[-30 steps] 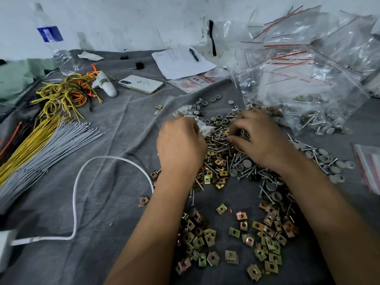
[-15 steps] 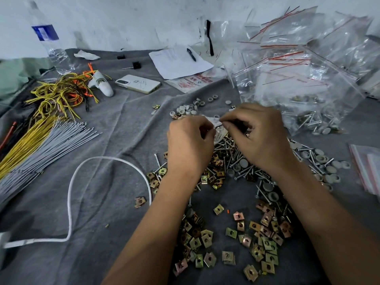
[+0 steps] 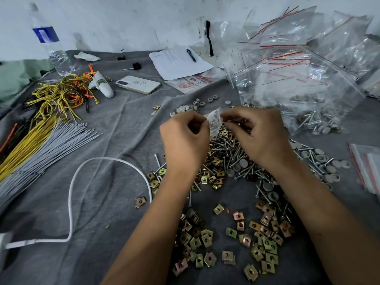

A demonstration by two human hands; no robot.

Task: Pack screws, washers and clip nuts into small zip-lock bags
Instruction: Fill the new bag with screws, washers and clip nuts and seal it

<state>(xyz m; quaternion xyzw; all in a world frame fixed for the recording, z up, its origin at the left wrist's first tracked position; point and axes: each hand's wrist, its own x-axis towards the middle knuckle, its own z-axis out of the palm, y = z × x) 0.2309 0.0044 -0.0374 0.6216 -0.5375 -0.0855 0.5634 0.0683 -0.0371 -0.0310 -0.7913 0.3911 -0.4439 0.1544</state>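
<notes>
fingers [image 3: 202,122] of the left hand [image 3: 185,140] and right hand [image 3: 257,136] pinch a small zip-lock bag [image 3: 214,122] (held above the screws [image 3: 228,147]).

Both hands have risen from the screw pile; the left hand [image 3: 185,138] and right hand [image 3: 259,134] now pinch a small bag [image 3: 214,122] between them.

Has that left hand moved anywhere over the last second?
Yes. The left hand has moved right and away from the person, off the clip nuts and closer to the washers, now pinching the small bag.
</notes>
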